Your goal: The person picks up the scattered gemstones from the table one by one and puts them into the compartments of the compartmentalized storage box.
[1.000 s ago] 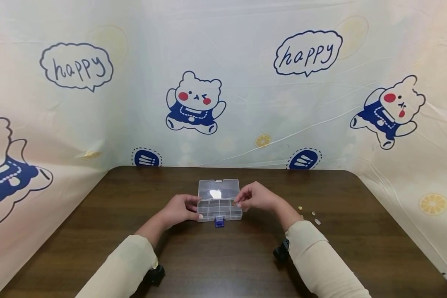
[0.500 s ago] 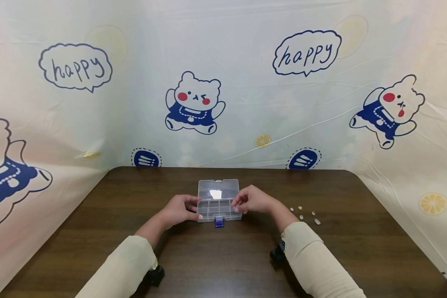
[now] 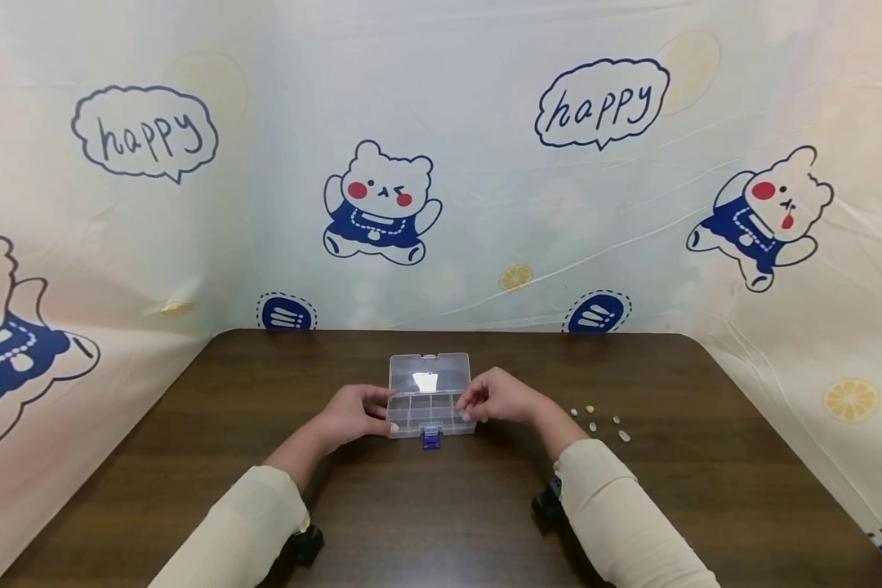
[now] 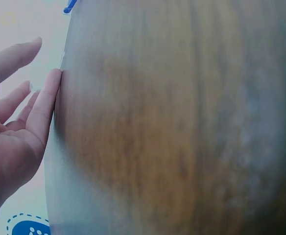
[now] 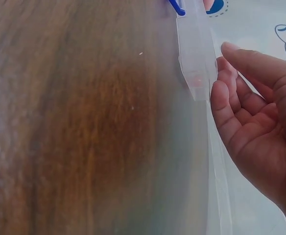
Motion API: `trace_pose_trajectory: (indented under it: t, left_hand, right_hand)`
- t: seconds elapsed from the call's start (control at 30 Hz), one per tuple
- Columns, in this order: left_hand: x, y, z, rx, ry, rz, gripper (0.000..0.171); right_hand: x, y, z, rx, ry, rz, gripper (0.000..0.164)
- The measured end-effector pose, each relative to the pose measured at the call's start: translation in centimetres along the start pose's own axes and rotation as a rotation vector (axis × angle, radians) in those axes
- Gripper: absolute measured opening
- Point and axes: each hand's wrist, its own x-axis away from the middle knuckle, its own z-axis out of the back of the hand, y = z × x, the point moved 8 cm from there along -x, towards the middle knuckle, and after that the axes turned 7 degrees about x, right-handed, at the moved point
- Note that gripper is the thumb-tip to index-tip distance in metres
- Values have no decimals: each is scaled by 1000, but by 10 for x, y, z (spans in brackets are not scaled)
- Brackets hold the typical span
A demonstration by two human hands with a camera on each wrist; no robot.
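An open clear plastic compartment box with a blue clasp lies on the table, its lid raised behind it. At its left end, my left hand holds the box, thumb at the front corner and fingers farther back. My right hand is over the right-end compartments with thumb and fingertips close together. A pale spot shows at those fingertips; whether it is a small stone or a nail, I cannot tell. In the right wrist view, the right hand is beside the box.
Several small pale pebbles lie on the brown table to the right of the right forearm. A yellowish pebble is among them. Behind the table hangs a printed cloth with bears.
My right hand has shifted slightly down and left over the box's right end, and its forearm moved left, uncovering more pebbles. The left hand keeps its place on the box.
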Motion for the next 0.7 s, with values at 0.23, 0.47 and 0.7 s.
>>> trace_pose_trajectory:
  t: [0.23,0.47,0.7]
  left_hand:
    - [0,1,1,-11,3,2,63]
    - [0,2,0,-20,6,-9,64]
    - [0,2,0,-10,2,-4,64]
  right_hand:
    - [1,0,2,14,14,-5,10]
    - [6,1,5,18,34,-9,12]
    - [17,4,13,-22,87,-21,13]
